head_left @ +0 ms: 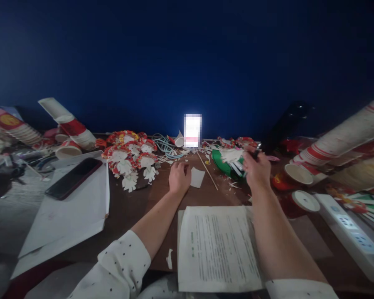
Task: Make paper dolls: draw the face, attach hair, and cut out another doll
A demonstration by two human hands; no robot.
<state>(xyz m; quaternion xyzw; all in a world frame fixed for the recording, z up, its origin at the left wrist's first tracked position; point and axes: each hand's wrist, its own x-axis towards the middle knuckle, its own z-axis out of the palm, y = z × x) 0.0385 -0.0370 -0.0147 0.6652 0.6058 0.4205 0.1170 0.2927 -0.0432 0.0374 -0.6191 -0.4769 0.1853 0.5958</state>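
Observation:
My left hand [180,178] rests on the table with its fingers curled; whether anything is in them is hidden. Right beside it lies a small piece of white paper [198,177], close to the fingertips. Farther right, my right hand [258,168] is closed around a small dark object [254,153] that I cannot make out. It is over the edge of a green round dish [222,164] heaped with white paper cutouts [233,157]. A thin wooden stick [207,171] lies between the two hands. Below them is a printed booklet [220,249].
Paper figures with red frills [131,155] cluster at left, near a dark phone [74,178] on white sheets [75,216]. A bright, blurred screen [192,131] stands at the back. Paper cups [299,174], a long cup stack [345,128] and a power strip [352,232] occupy the right.

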